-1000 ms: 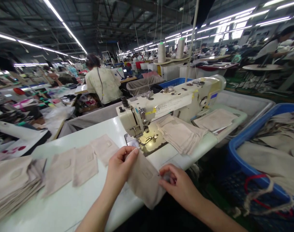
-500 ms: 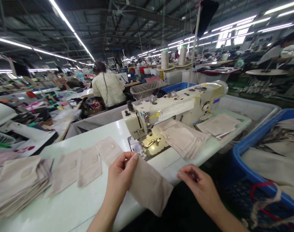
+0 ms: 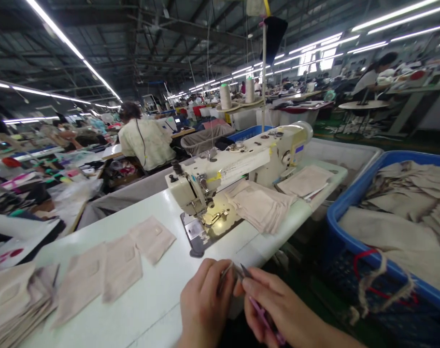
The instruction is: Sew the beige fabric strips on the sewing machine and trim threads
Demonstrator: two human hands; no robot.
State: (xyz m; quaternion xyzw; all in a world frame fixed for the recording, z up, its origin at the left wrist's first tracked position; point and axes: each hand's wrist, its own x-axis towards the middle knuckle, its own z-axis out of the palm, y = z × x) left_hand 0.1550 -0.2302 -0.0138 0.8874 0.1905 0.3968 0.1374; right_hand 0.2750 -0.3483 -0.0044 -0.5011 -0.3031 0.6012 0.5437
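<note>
My left hand (image 3: 207,299) is closed in a pinch at the table's front edge. It grips a beige fabric piece (image 3: 227,271), of which only a bit of the edge shows between the fingers. Close against it, my right hand (image 3: 277,302) is wrapped round thread snips (image 3: 263,316) with a pinkish-purple handle. Their dark pointed blades are at the left fingertips; whether they touch the cloth I cannot tell. Ahead stands the sewing machine (image 3: 234,169), its needle area lit. Left of it lie several beige pocket-like pieces (image 3: 121,263), each with a small patch.
A stack of beige pieces (image 3: 11,299) fills the table's left end. Another pile (image 3: 259,205) lies beside the machine, with more pieces (image 3: 305,181) farther right. A blue basket (image 3: 335,217) of cloth stands right of the table. A co-worker (image 3: 143,135) sits beyond with their back turned.
My hands have come together at the table edge. The fabric piece, held out before, is now mostly hidden. Snips now show in my right hand. The view has turned right.
</note>
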